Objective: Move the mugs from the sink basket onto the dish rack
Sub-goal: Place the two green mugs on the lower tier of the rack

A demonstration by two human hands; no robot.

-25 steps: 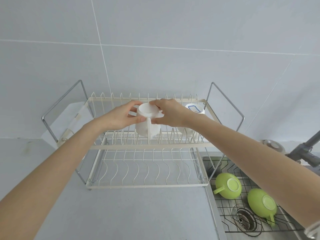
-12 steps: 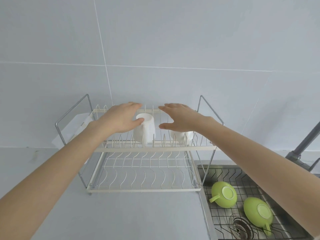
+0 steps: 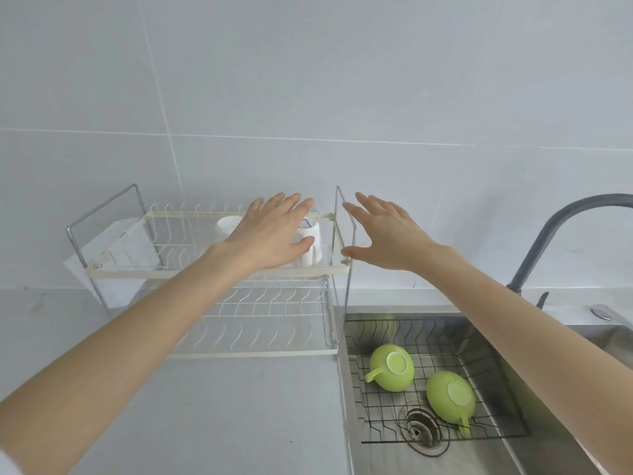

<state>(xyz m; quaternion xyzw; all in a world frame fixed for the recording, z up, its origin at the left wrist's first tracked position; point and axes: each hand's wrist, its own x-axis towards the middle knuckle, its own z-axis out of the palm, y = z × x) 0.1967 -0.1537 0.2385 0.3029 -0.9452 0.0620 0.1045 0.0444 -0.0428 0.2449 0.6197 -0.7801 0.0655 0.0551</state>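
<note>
I see a pale grey counter [image 3: 205, 406] across the lower left of the frame. A two-tier rack [image 3: 239, 353] stands on it at centre left, against the wall. The sink [image 3: 548, 447] is set into the counter at lower right, a faucet [image 3: 561, 231] behind it.

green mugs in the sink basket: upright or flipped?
Flipped. Both green mugs lie mouth-down on the wire basket, pale base rings facing up, handles sticking out sideways.
</note>
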